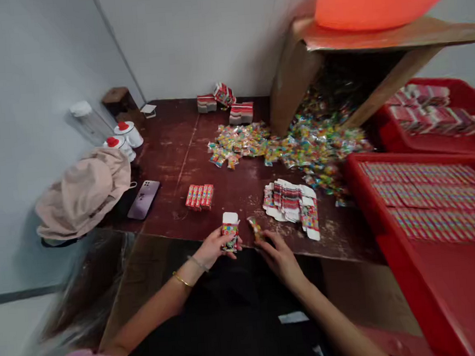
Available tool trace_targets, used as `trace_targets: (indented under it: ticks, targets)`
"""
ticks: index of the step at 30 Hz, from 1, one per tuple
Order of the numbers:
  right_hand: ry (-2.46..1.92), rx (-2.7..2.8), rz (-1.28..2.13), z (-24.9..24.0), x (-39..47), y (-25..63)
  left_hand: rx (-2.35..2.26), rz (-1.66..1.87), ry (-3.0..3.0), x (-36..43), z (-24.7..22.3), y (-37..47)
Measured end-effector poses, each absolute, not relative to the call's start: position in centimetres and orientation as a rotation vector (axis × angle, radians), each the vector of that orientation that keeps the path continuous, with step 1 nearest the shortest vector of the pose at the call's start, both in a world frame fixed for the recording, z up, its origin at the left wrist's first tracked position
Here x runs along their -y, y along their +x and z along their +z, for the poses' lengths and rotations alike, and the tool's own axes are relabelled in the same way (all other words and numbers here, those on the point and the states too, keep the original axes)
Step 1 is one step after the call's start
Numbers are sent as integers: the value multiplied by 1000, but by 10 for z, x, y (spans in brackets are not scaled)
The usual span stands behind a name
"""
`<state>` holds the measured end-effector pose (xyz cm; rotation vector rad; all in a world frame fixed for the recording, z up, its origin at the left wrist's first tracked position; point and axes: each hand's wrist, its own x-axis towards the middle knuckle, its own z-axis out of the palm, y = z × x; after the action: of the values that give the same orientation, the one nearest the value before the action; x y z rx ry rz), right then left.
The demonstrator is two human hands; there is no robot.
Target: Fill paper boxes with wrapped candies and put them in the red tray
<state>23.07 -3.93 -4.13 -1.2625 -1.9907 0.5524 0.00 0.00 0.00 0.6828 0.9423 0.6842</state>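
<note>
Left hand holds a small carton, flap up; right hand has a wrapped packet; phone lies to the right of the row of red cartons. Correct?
One error: the phone lies to the left of the row of red cartons, per the head view. The left hand does hold the small carton, flap up, and the right hand the wrapped packet.

Reaches inward with both forearms; curls the left hand with thumb above fingers and wrist behind them; pinches with the right hand, fingers apart from the left.
</note>
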Motion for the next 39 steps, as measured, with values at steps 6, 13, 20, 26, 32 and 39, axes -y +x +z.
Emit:
trace_targets:
  ticks: [6, 13, 20, 26, 32, 39]
  targets:
    - [-1417, 1495, 632, -4, 24, 231, -946, 579, 819, 16, -5, 13]
    - [-1290, 1502, 799, 26, 19, 197, -970, 549, 984, 23, 11, 27]
    - [-1295, 1828, 714, 12, 36, 193, -995, 538, 1104, 26, 9, 18]
    - [-1245, 1081, 1286, 15, 40, 196, -1035, 542, 876, 22, 12, 20]
    - [-891, 405, 2099, 5, 35, 199, -1023, 578, 929, 15, 15, 21]
    - [-921, 456, 2040, 11, 34, 196, -1041, 564, 887, 10, 17, 18]
